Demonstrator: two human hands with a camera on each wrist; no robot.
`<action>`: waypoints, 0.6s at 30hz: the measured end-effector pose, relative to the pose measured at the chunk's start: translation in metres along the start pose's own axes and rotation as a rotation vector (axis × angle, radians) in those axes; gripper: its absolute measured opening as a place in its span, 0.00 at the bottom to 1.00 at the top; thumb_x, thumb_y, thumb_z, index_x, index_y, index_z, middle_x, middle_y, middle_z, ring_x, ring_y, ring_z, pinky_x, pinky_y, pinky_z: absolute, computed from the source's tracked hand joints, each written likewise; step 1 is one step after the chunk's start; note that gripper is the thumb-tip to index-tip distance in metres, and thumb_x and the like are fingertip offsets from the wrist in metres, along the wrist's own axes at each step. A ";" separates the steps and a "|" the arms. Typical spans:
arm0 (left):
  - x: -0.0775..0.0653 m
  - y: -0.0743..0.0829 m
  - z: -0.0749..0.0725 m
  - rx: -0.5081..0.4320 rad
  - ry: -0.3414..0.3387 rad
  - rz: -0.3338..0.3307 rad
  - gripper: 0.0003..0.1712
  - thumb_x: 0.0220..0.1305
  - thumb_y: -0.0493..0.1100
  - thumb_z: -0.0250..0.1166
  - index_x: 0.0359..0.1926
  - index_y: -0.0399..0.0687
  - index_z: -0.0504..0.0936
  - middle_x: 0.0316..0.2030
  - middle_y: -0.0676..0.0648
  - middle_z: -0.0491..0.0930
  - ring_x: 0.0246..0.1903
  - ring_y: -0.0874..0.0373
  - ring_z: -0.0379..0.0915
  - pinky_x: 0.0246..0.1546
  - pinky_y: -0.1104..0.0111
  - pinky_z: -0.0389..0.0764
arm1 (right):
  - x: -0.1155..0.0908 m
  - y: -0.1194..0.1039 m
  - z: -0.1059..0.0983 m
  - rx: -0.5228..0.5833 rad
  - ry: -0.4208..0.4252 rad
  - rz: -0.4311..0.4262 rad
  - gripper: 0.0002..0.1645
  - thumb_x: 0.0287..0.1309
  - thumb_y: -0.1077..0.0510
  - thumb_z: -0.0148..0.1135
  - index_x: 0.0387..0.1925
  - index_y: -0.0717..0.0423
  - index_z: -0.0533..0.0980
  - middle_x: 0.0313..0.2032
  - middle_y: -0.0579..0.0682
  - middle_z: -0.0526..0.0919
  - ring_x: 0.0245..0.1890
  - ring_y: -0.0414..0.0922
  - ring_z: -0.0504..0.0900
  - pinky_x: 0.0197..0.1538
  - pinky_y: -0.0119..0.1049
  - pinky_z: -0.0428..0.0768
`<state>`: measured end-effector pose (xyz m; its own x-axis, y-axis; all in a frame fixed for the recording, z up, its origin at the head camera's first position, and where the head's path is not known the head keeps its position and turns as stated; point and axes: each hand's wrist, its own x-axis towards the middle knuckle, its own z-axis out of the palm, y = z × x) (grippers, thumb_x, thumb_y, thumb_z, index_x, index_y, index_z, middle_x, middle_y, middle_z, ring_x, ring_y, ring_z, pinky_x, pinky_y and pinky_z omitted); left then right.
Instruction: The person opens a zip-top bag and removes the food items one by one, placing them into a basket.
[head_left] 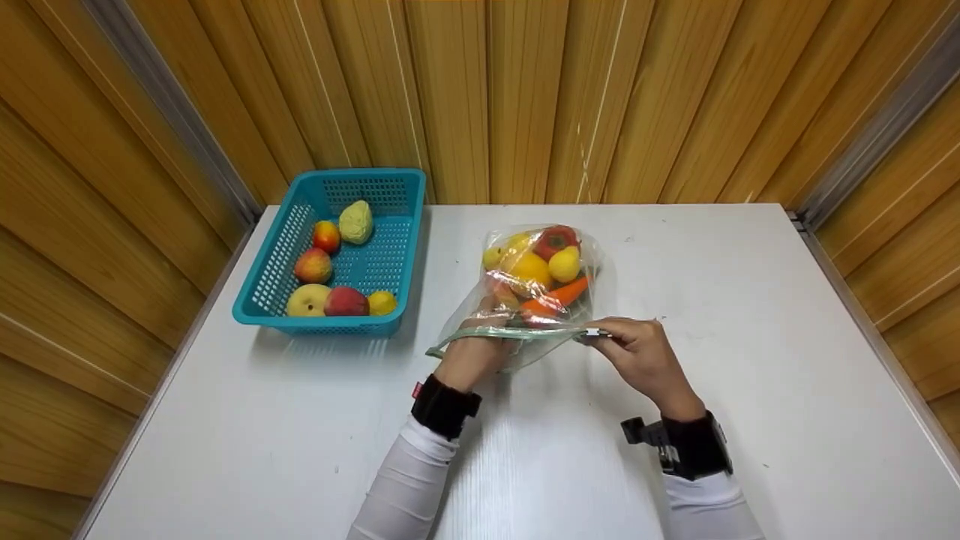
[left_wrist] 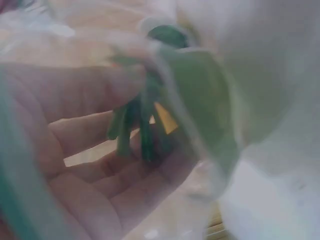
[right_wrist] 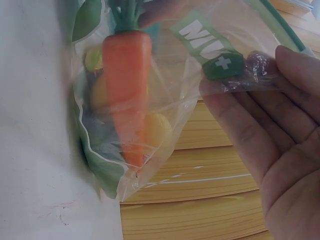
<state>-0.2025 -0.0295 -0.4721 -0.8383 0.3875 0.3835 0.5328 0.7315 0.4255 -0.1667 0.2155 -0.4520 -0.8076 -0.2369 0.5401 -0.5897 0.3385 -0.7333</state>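
Note:
A clear zip bag [head_left: 536,351] with a green zip strip lies on the white table, its mouth facing me. My left hand [head_left: 476,356] reaches in through that mouth and holds the green stalks [left_wrist: 145,120] of a carrot [right_wrist: 127,90] between thumb and fingers. My right hand [head_left: 641,352] pinches the right corner of the bag's mouth between thumb and fingers. Farther inside the bag are an orange fruit [head_left: 529,271], a yellow lemon-like fruit [head_left: 564,264] and a red fruit with a leafy top [head_left: 556,240]. Plastic film blurs some of the contents.
A teal plastic basket [head_left: 416,247] stands at the left back of the table. It holds a pale cabbage-like vegetable [head_left: 355,222], a red apple-like fruit [head_left: 346,301], a small yellow fruit [head_left: 382,303] and several others. Wood-patterned walls [head_left: 525,105] enclose the table.

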 end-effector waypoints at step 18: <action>-0.005 0.028 -0.055 -0.271 -0.144 -0.059 0.34 0.63 0.27 0.69 0.68 0.48 0.76 0.62 0.49 0.79 0.56 0.55 0.74 0.66 0.60 0.74 | 0.000 0.001 -0.001 0.015 0.013 0.003 0.12 0.52 0.78 0.70 0.38 0.67 0.88 0.35 0.57 0.91 0.37 0.30 0.86 0.39 0.21 0.82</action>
<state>-0.1771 -0.0421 -0.4174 -0.8664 0.4379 0.2400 0.4777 0.5868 0.6538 -0.1670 0.2169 -0.4526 -0.8089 -0.2238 0.5436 -0.5878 0.3257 -0.7405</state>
